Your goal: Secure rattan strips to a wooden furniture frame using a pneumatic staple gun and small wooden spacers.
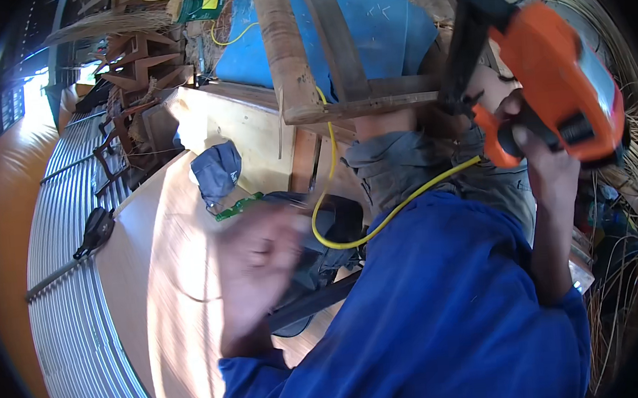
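My right hand [541, 146] is closed round the handle of an orange and black nail gun [558, 79], raised at the right. Its black nose end reaches left, over the corner of a wooden frame [288, 60]. A yellow hose [408, 206] runs from the gun's handle across my lap and loops back up by the frame. My left hand [260, 255] is smeared by motion, low at the centre left and apart from the frame. Whether its fingers hold anything does not show. The frame's near bar [394, 105] lies above my knees.
A pale wooden box [236, 127] stands left of the frame, a dark cloth pouch [217, 173] beside it. Blue sheeting [381, 24] lies beyond. Corrugated metal [66, 290] and a black clamp-like tool [98, 231] are at the left. Dry fibre bundles [609, 8] hang right.
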`<state>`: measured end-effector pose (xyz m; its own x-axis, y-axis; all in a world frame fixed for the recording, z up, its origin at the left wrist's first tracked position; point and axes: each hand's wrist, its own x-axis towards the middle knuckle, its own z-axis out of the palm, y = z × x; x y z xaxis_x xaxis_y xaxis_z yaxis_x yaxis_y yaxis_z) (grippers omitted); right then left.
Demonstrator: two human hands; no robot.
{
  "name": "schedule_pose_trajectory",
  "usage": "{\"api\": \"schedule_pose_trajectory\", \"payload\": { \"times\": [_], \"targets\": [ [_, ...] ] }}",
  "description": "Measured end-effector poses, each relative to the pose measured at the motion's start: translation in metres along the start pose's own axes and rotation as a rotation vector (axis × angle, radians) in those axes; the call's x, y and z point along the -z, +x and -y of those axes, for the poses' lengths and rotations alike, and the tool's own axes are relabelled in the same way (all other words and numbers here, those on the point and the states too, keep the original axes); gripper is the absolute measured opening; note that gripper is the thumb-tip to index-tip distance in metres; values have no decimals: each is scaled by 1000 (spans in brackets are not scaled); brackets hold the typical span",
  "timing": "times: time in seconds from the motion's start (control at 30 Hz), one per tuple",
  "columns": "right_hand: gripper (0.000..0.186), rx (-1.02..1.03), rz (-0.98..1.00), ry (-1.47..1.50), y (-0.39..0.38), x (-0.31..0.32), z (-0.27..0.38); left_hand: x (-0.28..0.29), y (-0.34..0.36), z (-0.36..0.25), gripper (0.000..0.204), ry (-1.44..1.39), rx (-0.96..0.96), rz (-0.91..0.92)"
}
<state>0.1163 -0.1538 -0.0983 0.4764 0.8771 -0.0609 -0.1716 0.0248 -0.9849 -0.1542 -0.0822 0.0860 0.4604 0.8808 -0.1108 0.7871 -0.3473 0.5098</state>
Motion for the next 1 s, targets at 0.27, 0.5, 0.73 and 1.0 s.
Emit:
{"api": "schedule_pose_trajectory", "payload": {
  "times": [0.27, 0.5, 0.73, 1.0],
  "targets": [
    [32, -54, 154, 622, 33, -43, -27, 15, 115, -11, 18, 484, 370, 354],
    [37, -418, 516, 603, 11, -45, -55, -2, 144, 17, 17, 244, 620, 495],
    [49, -387, 534, 367, 23, -49, -53, -1, 154, 22, 16, 346, 636, 522],
    [56, -371, 581, 444, 27, -54, -68, -8, 160, 4, 19, 535, 706, 572]
  ]
}}
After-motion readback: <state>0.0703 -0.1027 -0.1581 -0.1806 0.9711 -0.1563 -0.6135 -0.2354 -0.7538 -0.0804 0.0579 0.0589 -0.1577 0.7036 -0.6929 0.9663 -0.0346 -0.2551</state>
